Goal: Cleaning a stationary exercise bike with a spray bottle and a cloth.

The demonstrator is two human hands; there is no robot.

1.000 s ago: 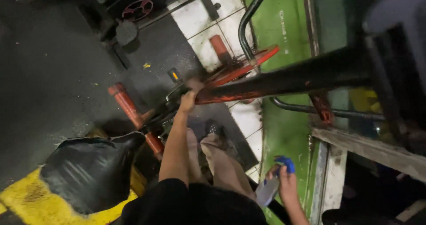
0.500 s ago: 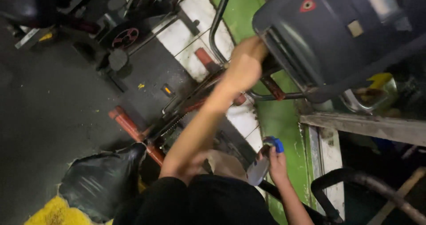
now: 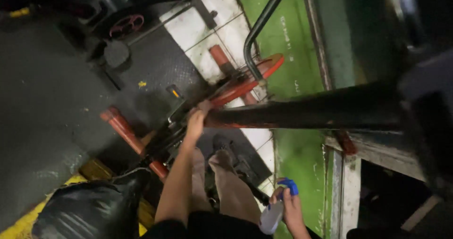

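glossy black plastic bag (image 3: 89, 208); scuffed metal bar (image 3: 302, 112)

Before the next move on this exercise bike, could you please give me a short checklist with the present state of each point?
1. Left hand has hold of the bike: ok, it grips the lower end of the dark post.
2. Right hand has the spray bottle secure: ok, fingers wrapped round it, blue nozzle up.
3. Bike frame steady on the floor: cannot tell, the base is partly hidden.
4. Feet clear of the frame: cannot tell, a shoe stands close beside it.
5. Black bag clear of the hands: ok, it lies apart, to the left.
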